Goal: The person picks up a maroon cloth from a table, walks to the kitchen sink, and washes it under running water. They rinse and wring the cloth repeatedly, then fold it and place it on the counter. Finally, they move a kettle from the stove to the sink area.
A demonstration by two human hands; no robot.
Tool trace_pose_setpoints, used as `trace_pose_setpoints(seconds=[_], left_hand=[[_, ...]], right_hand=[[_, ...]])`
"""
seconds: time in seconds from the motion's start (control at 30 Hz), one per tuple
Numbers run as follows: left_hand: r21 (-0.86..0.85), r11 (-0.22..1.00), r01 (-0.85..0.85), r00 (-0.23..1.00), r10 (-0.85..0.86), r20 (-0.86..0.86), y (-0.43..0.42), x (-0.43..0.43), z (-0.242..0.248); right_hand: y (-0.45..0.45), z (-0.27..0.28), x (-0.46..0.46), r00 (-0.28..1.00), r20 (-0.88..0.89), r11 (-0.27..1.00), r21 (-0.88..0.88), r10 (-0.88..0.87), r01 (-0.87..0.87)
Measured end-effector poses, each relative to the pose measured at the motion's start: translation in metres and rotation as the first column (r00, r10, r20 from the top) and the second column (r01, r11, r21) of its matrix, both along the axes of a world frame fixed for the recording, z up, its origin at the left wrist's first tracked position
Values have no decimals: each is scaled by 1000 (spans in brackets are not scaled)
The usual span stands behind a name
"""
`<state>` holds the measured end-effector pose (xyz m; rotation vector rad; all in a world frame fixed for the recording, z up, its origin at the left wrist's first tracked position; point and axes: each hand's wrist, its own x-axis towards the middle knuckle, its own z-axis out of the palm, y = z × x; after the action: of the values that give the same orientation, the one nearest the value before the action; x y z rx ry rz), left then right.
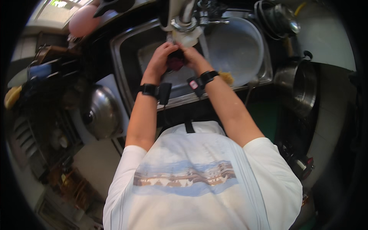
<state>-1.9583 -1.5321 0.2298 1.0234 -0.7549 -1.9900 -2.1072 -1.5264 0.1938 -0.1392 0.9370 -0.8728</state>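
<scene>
Both of my hands are together over the left basin of a stainless steel sink, below the faucet. Between them is a dark purple-red thing, blurred and partly covered by my fingers; I cannot tell whether it is cloth or food. My left hand grips it from the left, with the thumb and fingers near the top. From the other side my right hand holds it. Water seems to run from the faucet beside the fingers. A black band with a small box is strapped on each wrist.
A large translucent bowl fills the right basin, with a yellow scrubber or sponge by its near rim. Steel pots stand at right. On the left, a domed metal lid rests on a white board. A pink round object sits near the window.
</scene>
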Motion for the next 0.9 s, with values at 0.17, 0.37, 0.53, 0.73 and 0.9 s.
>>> trace_pose_setpoints(seconds=[0.17, 0.37, 0.53, 0.73, 0.9], left_hand=[[321, 882, -346, 895, 413, -170, 8, 4, -18], [253, 943, -218, 955, 259, -142, 18, -10, -20], [286, 898, -335, 942, 315, 112, 7, -15, -19], [114, 977, -179, 975, 160, 155, 3, -2, -17], [230, 969, -88, 971, 136, -199, 6, 4, -18]], right_hand=[[12, 7, 33, 879, -321, 845, -513, -353, 152], [4, 51, 28, 460, -835, 793, -487, -301, -366], [7, 65, 27, 293, -943, 881, -269, -158, -390], [0, 12, 17, 407, -896, 909, -310, -180, -281], [5, -29, -12, 998, 30, 998, 3, -61, 61]])
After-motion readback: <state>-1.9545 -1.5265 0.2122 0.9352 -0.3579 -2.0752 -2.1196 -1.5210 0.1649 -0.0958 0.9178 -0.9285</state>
